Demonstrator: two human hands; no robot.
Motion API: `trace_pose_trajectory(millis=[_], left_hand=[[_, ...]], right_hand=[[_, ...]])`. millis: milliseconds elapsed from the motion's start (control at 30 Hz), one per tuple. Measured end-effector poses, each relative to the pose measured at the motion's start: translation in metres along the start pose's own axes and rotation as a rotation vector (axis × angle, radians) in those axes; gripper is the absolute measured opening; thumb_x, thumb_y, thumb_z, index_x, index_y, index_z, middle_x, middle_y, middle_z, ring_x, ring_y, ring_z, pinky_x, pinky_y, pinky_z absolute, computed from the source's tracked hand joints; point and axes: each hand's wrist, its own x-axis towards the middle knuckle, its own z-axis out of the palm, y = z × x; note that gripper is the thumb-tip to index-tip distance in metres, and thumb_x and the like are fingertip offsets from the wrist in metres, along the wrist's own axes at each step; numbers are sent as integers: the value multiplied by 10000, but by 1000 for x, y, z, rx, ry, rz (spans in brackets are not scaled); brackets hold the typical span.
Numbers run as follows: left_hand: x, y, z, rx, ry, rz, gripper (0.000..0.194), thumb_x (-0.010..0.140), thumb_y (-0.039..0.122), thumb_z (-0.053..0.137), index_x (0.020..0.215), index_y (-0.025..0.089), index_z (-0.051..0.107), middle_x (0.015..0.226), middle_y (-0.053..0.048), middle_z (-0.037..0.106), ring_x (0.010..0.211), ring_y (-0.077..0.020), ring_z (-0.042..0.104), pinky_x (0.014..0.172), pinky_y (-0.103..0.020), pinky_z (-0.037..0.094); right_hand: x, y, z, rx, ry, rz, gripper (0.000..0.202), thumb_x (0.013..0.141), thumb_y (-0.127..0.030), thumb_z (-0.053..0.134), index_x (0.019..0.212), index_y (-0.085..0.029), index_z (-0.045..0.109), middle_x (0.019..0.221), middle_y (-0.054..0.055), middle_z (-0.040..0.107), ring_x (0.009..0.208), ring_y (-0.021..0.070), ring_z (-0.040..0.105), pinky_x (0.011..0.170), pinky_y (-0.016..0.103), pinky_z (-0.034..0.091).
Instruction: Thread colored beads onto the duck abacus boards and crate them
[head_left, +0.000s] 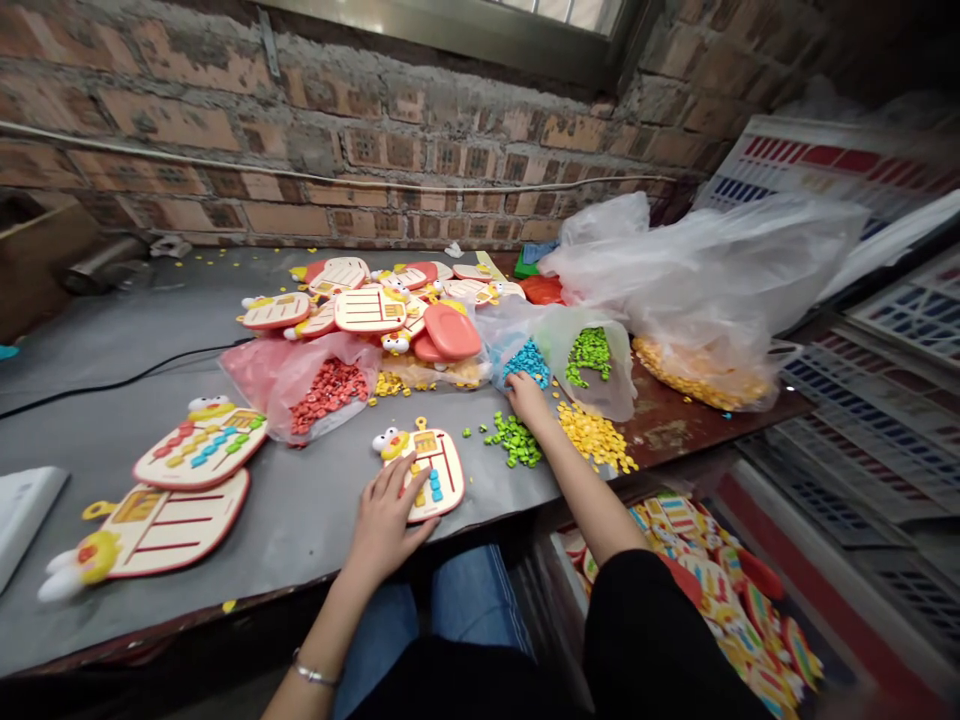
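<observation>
My left hand (386, 512) lies with fingers spread over a cream toy board (448, 470) with a duck head, near the table's front edge. Blue beads (435, 485) sit in one slot of that board, and yellow ones show beside my fingers. My right hand (527, 392) reaches to the mouth of a plastic bag of blue beads (528, 358). Its fingertips are among the beads, and whether they pinch any is hidden. Loose green beads (513, 440) and a heap of yellow beads (594, 436) lie either side of my right forearm.
Behind are piled toy boards (370, 310), a bag of red beads (328, 395) and a bag of green beads (589, 357). Two boards (180, 525) overlap at left. A bag of yellow beads (701, 375) stands right. Below, a crate (757, 610) holds finished-looking boards.
</observation>
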Motion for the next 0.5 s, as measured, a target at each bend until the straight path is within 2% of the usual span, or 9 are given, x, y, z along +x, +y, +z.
trace_pose_trajectory(millis=[67, 167, 233, 300, 400, 500], left_hand=[[0, 0, 0, -8, 2, 4, 570, 823, 401, 592, 1364, 270, 469, 1497, -107, 375, 1343, -325, 361, 1013, -475, 352], [0, 1, -1, -18, 2, -1, 560, 820, 393, 599, 1353, 267, 484, 1495, -110, 378, 1344, -326, 359, 1019, -475, 349], [0, 1, -2, -26, 4, -2, 560, 819, 400, 601, 1351, 266, 490, 1495, -112, 377, 1343, -327, 357, 1018, -474, 350], [1, 0, -2, -33, 9, 4, 568, 816, 404, 604, 1354, 264, 489, 1496, -111, 374, 1346, -325, 352, 1023, -471, 346], [0, 0, -2, -32, 9, 4, 589, 800, 394, 625, 1357, 265, 487, 1497, -104, 375, 1346, -322, 350, 1027, -472, 341], [0, 0, -1, -19, -5, -1, 610, 792, 385, 637, 1367, 266, 475, 1503, -100, 367, 1349, -320, 347, 1028, -481, 340]], right_hand=[[-8, -8, -5, 93, 82, -5, 192, 756, -37, 503, 819, -157, 640, 902, 89, 622, 834, 203, 583, 799, 332, 483], [-29, -33, -9, 392, 185, -64, 126, 807, -156, 533, 870, -172, 642, 920, 85, 643, 821, 200, 610, 753, 337, 525], [-45, -58, -4, 558, 121, -152, 126, 840, -234, 548, 905, -195, 649, 961, 80, 660, 860, 199, 625, 739, 330, 538], [-56, -83, 5, 608, -12, -255, 113, 853, -238, 559, 900, -205, 655, 956, 73, 669, 878, 196, 626, 742, 324, 533], [-62, -109, 23, 471, -183, -404, 79, 839, -146, 583, 823, -190, 647, 868, 58, 653, 841, 185, 602, 778, 323, 496], [-60, -116, 36, 294, -228, -484, 118, 833, -90, 582, 762, -175, 621, 837, 60, 624, 836, 190, 562, 793, 323, 463]])
